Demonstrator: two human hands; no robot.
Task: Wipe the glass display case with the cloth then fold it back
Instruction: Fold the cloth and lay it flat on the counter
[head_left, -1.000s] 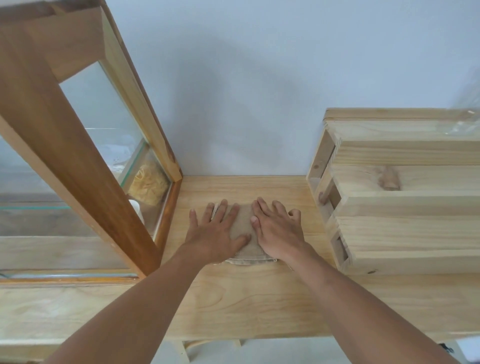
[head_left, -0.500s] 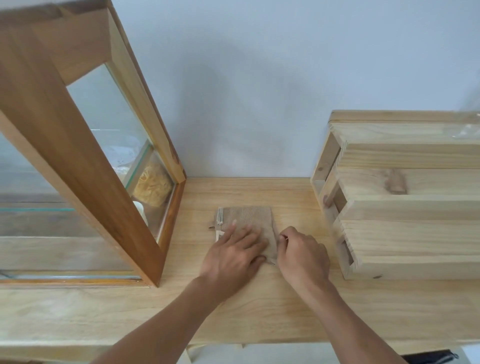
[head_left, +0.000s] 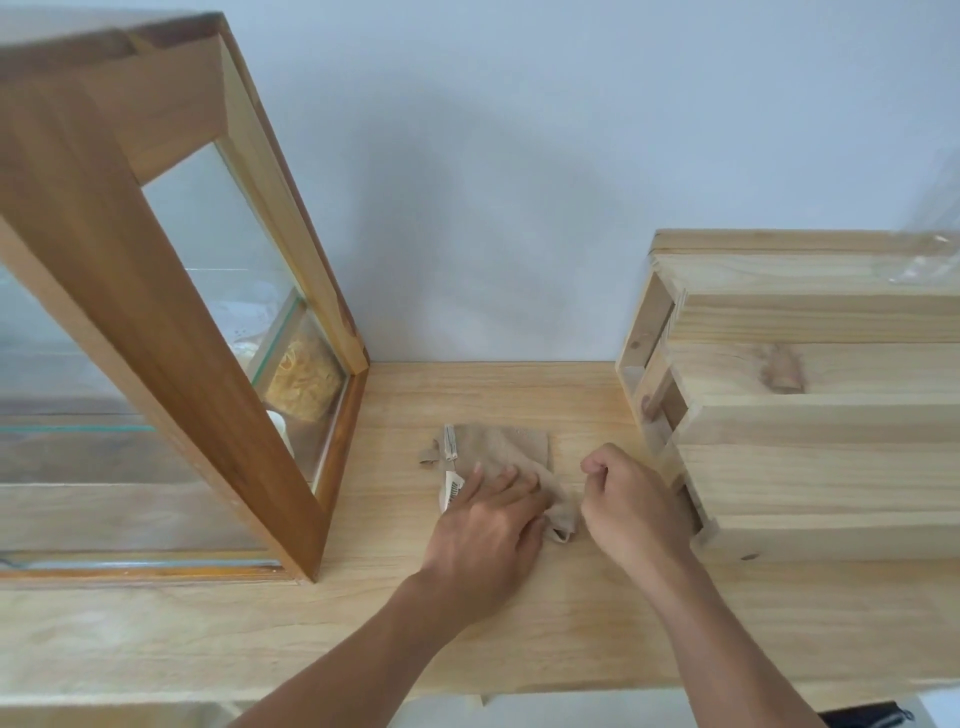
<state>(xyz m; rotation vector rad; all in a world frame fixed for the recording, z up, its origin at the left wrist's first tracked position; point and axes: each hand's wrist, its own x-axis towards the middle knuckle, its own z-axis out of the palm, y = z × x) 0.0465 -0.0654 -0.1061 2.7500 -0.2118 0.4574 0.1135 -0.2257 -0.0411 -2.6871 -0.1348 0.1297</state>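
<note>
The beige cloth (head_left: 501, 448) lies folded on the wooden tabletop (head_left: 519, 629), with a white label (head_left: 451, 488) at its left edge. My left hand (head_left: 488, 530) rests flat on the cloth's near half, fingers pointing away from me. Curled into a fist with nothing seen in it, my right hand (head_left: 636, 506) sits just right of the cloth's rumpled near corner (head_left: 563, 527). The glass display case (head_left: 171, 364), a brown wooden frame with glass panes, stands at the left, apart from both hands.
A pale wooden slatted crate (head_left: 810, 421) stands at the right, close to my right hand. Clear plastic (head_left: 930, 249) lies on its top. A white wall runs behind. Inside the case are a yellowish bundle (head_left: 304, 387) and a white object (head_left: 280, 423).
Both hands drew back toward me off the flat cloth. My right hand has closed into a fist and shifted right; the cloth's near right corner is now rumpled.
</note>
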